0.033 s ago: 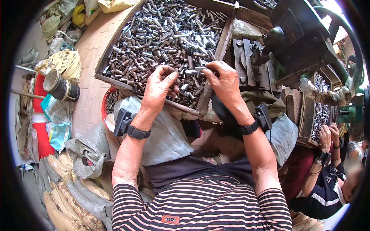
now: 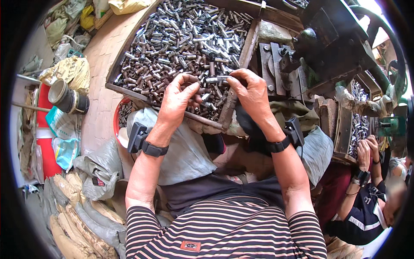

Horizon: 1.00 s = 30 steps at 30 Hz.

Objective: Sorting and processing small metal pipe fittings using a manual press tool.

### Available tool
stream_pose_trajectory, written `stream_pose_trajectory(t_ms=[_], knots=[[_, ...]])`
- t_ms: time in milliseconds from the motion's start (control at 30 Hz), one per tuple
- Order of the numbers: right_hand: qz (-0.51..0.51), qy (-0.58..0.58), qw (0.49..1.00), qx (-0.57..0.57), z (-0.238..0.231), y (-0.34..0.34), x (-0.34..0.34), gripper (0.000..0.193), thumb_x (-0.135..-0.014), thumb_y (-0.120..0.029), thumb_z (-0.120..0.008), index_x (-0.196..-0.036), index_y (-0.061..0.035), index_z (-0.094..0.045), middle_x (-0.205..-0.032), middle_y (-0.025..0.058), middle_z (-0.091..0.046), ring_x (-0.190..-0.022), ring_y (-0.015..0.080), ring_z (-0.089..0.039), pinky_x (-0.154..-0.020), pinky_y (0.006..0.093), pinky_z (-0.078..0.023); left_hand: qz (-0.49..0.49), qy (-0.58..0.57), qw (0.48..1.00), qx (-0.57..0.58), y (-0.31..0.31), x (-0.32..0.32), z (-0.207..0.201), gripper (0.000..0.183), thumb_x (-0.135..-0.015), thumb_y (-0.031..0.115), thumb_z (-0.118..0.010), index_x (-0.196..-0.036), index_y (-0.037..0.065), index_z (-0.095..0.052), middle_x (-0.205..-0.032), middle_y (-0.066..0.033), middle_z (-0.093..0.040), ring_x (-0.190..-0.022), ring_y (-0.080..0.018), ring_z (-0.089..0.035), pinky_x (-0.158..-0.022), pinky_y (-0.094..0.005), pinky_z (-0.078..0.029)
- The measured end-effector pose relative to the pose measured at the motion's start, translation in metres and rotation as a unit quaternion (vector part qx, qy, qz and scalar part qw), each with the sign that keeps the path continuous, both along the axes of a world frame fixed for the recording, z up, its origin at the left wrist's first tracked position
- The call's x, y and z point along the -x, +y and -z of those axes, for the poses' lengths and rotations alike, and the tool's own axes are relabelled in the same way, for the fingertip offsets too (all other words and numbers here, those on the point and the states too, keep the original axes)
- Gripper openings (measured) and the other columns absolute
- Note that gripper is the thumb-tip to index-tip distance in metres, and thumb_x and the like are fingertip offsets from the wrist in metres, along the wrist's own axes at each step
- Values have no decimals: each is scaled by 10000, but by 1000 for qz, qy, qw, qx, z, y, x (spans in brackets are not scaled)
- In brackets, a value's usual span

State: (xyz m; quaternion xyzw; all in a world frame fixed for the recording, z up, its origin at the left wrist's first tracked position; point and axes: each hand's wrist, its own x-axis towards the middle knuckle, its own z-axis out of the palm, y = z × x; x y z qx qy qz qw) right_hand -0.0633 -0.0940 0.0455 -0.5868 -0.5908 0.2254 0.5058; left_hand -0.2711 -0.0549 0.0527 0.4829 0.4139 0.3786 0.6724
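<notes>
My right hand [image 2: 250, 90] pinches a short shiny metal tube [image 2: 217, 79] between thumb and forefinger. The tube lies roughly level and points toward my left hand [image 2: 180, 94]. That hand is closed, thumb against curled, dirt-darkened fingers; whatever it may hold is hidden. Both hands are over the near end of a wooden tray [image 2: 166, 108], above a heap of short metal tubes [image 2: 185, 39]. Tubes at the far side look silvery, while many nearer ones are brownish and dull.
Right of the tray stands a dark metal machine [image 2: 332, 47] with a steel plate bed [image 2: 269, 69]. A red-rimmed bucket [image 2: 116, 118] with tubes sits at left. Sacks [image 2: 82, 216] lie lower left. At right, a co-worker's hands [image 2: 366, 149] reach to another tube tray [image 2: 359, 121].
The metal tube in my right hand shows slightly more of its length beside the fingertips. My hands have hardly moved.
</notes>
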Motion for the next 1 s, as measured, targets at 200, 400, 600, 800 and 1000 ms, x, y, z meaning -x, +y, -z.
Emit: stream_pose_trajectory(t_ms=[200, 400, 600, 800, 1000], knots=[[-59, 264, 957, 104, 0, -28, 1, 128, -870, -99, -625, -926, 14, -646, -730, 3, -626, -638, 59, -564, -578, 218, -458, 11, -46, 999, 22, -18, -18, -1, 160, -904, 73, -589, -1056, 55, -543, -895, -36, -626, -689, -95, -607, -593, -223, -515], [-84, 421, 897, 104, 4, -47, 4, 123, -885, -65, -594, -975, 15, -616, -813, 40, -636, -683, 95, -620, -629, 233, -515, 30, -58, 998, 22, -35, -28, -3, 127, -902, 95, -607, -1018, 56, -574, -841, -30, -633, -674, -95, -604, -593, -223, -510], [-66, 438, 892, 93, 4, -59, -2, 84, -887, -44, -576, -947, 9, -600, -842, 53, -641, -716, 112, -638, -664, 244, -523, 27, -87, 995, 33, -41, -29, 0, 117, -906, 108, -604, -1010, 53, -599, -829, -21, -630, -664, -94, -601, -584, -228, -501], [-74, 423, 899, 85, 8, -65, -3, 75, -880, -17, -570, -948, 4, -593, -855, 53, -644, -744, 114, -641, -693, 250, -526, 25, -75, 996, 36, -44, -33, 0, 110, -905, 111, -607, -997, 52, -608, -813, -14, -625, -654, -86, -598, -580, -215, -491], [-89, 450, 886, 63, 10, -67, -1, 93, -862, 15, -579, -954, 3, -591, -861, 51, -644, -760, 110, -634, -719, 255, -527, 30, -62, 997, 27, -45, -35, -1, 106, -901, 111, -613, -990, 53, -609, -808, -12, -626, -659, -83, -599, -573, -214, -483]])
